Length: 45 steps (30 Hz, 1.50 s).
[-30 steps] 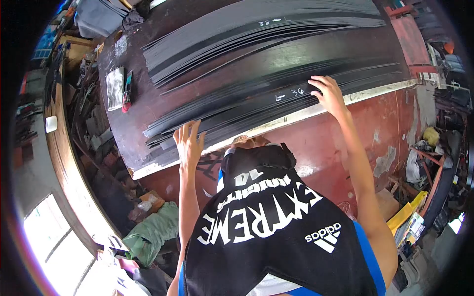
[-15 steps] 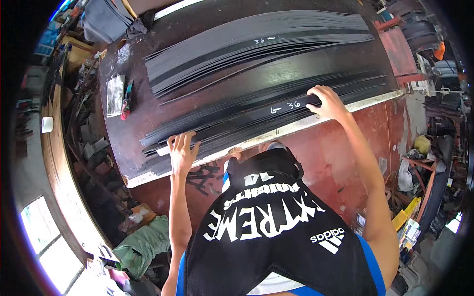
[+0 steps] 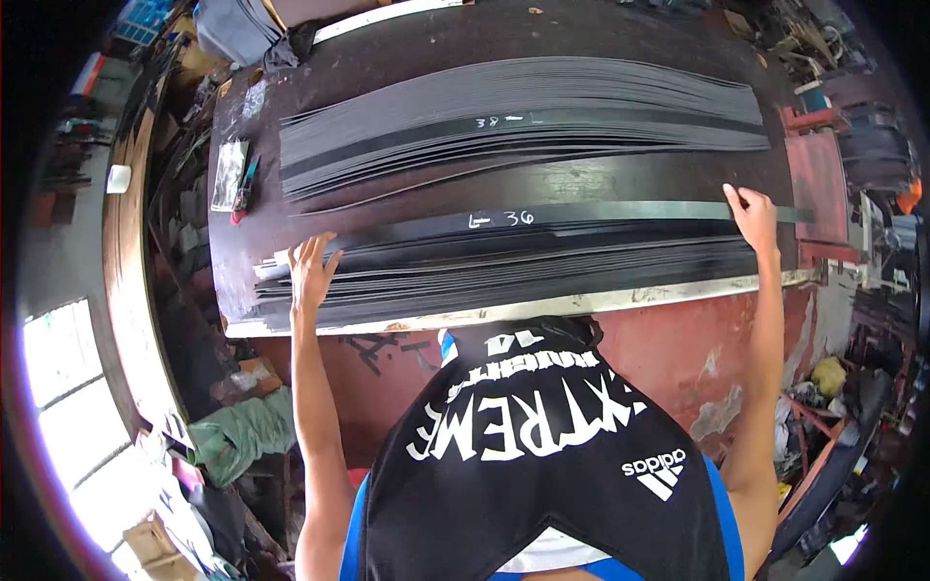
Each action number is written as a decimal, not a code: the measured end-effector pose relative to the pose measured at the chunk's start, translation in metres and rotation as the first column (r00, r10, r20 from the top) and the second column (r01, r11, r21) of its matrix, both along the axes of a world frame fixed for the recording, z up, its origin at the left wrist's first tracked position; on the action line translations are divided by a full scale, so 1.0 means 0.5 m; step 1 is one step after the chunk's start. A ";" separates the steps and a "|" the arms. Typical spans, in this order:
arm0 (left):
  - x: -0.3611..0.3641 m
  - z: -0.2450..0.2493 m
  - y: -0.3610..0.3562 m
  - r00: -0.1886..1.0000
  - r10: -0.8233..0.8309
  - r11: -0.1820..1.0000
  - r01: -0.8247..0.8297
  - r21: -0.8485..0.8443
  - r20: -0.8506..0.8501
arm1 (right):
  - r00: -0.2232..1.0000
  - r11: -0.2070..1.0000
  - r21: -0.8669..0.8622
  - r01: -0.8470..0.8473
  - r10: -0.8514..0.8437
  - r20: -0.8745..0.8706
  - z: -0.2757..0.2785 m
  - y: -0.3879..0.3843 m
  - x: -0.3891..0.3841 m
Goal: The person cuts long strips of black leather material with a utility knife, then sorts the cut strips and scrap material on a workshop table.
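A long, flat dark strip (image 3: 601, 210) marked "L- 36" in white lies along the back of the near pile of black strips (image 3: 504, 276). My right hand (image 3: 756, 218) pinches it near its right end between thumb and fingers. At the left end, my left hand (image 3: 311, 271) has its fingers curled over the strip and the pile's edge; the exact contact is partly hidden. Farther back, a wide fanned stack of grey strips (image 3: 542, 87) carries a darker strip marked "38 - L". One loose thin strip (image 3: 417, 182) curves just in front of that stack.
The dark worktable (image 3: 630, 174) has a pale front edge (image 3: 465, 317). On its left side lie a cutter knife (image 3: 247, 184) and a clear packet (image 3: 229, 174). A red metal frame (image 3: 819, 184) stands at the right end. Clutter and a green sack (image 3: 242, 436) fill the left.
The "L- 36" strip has shifted backward off the middle of the near pile. My right hand has slid right toward the strip's end; my left hand has moved slightly left and back.
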<state>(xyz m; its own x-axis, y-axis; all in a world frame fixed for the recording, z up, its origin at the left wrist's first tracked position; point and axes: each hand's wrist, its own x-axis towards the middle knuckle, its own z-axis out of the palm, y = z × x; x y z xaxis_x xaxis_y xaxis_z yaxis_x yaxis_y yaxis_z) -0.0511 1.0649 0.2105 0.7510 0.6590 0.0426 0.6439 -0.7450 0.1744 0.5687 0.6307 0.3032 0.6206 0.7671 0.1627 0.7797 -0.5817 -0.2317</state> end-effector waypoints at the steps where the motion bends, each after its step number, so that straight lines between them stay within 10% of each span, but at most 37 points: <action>1: 0.020 -0.004 -0.004 1.000 -0.007 1.000 0.007 -0.006 0.012 | 0.999 0.999 0.014 -0.036 0.035 0.030 -0.002 -0.007 0.032; 11: 0.150 -0.013 -0.058 0.996 0.084 0.996 -0.084 -0.018 0.015 | 0.973 0.985 -0.029 -0.170 0.173 0.156 -0.169 -0.019 0.162; 15: 0.185 -0.039 -0.048 0.987 0.159 0.987 -0.159 -0.023 0.029 | 0.971 0.989 0.126 -0.071 0.098 -0.218 -0.170 0.085 0.047; 20: 0.248 -0.072 -0.016 0.968 0.249 0.968 -0.247 -0.039 0.033 | 0.967 0.959 0.160 -0.234 0.247 -0.064 -0.232 0.167 -0.012; 34: 0.332 -0.110 -0.055 0.825 0.558 0.825 -0.541 -0.166 0.089 | 0.997 0.975 0.224 0.003 0.014 -0.074 -0.307 0.268 -0.100; 37: 0.344 -0.106 -0.053 0.714 0.693 0.714 -0.662 -0.227 0.097 | 0.909 0.894 0.182 0.410 -0.382 -0.169 -0.318 0.241 -0.090; 45: 0.424 -0.131 -0.022 0.639 0.764 0.641 -0.733 -0.228 0.091 | 0.778 0.808 0.017 0.589 -0.561 -0.281 -0.307 0.264 -0.016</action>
